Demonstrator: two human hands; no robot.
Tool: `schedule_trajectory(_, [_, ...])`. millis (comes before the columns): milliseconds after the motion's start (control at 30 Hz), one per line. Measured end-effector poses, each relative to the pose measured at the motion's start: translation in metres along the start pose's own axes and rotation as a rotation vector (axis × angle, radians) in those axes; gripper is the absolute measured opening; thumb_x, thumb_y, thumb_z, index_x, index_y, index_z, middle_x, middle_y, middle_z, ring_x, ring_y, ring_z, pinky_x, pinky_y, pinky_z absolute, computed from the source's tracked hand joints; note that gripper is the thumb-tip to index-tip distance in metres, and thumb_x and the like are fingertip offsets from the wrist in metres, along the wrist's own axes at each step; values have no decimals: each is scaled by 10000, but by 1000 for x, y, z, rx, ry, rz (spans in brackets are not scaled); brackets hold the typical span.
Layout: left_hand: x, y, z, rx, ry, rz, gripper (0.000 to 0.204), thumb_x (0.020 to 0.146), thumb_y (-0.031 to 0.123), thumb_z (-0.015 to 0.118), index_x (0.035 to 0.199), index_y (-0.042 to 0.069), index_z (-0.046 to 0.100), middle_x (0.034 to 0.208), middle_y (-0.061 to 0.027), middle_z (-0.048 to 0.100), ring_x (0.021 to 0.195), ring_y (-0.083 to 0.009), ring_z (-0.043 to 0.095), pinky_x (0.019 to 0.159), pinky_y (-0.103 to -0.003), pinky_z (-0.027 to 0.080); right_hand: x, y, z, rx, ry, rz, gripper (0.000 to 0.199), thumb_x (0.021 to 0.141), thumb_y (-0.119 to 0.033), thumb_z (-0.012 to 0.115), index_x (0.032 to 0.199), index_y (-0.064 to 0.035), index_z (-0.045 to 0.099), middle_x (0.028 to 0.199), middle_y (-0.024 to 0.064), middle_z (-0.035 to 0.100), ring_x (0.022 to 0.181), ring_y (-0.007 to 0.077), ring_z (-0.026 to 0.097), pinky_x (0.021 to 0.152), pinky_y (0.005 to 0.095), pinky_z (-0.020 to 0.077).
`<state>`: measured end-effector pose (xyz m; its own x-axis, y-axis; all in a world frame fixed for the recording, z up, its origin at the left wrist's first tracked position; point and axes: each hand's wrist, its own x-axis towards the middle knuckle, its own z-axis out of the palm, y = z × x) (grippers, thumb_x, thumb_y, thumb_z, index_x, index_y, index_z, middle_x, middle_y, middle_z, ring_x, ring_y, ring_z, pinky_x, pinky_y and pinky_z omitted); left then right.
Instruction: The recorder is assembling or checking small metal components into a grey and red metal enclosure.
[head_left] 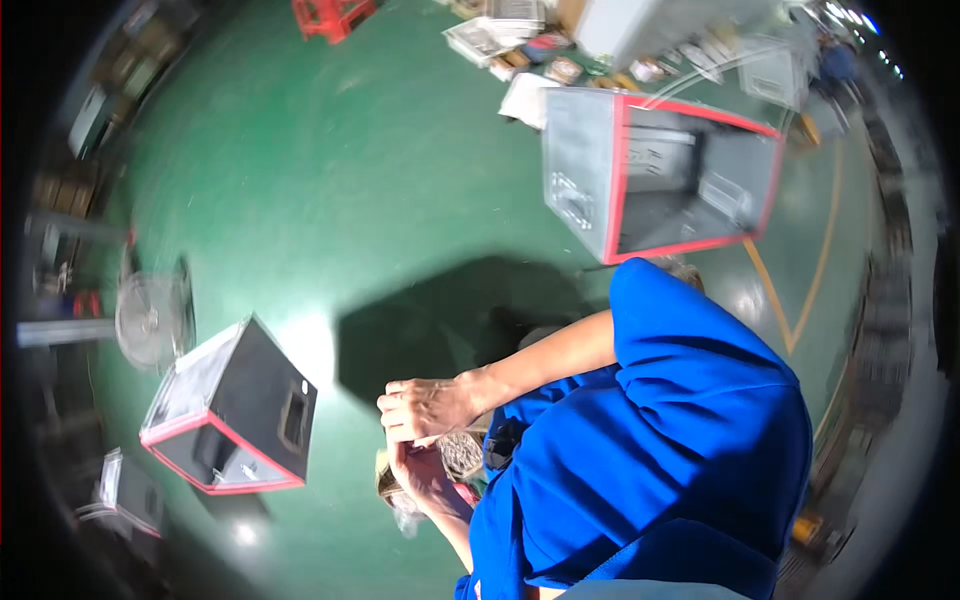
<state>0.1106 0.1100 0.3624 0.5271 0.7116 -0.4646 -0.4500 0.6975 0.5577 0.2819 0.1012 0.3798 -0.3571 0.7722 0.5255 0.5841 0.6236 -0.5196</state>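
Our right hand (425,408) and left hand (422,470) press together (pinching anything? we cannot tell); the red-edged grey cabinet (252,400) lies leftward in view on the floor (270,190)

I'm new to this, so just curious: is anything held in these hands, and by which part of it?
That cannot be told: the right hand overlaps the left hand, and no object shows clearly between them.

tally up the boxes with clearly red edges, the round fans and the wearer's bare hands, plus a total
Red-edged boxes: 2 (dim box at lower left left out, edging too blurred to tell)
Round fan: 1
Bare hands, left hand and right hand: 2
Total: 5
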Motion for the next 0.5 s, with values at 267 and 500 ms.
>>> schedule_trajectory(267, [35, 24, 41, 214, -303, -346, 242, 924, 191, 418, 1051, 41, 560, 1004, -27, 575, 929, -123, 558, 798, -282, 454, -12, -32, -36, -242, 150, 348, 309, 570, -244, 756, 743, -79, 559, 775, 36, 543, 863, 215, 519, 760, 375, 410])
schedule_trajectory(500, [28, 43, 63, 347, -451, -515, 260, 899, 191, 461, 1061, 11, 556, 992, -62, 579, 854, -149, 548, 692, -291, 435, -10, -41, -36, 27, 92, 621, 215, 576, -174, 701, 696, -48, 575, 727, 79, 549, 768, 257, 522, 710, 363, 437])
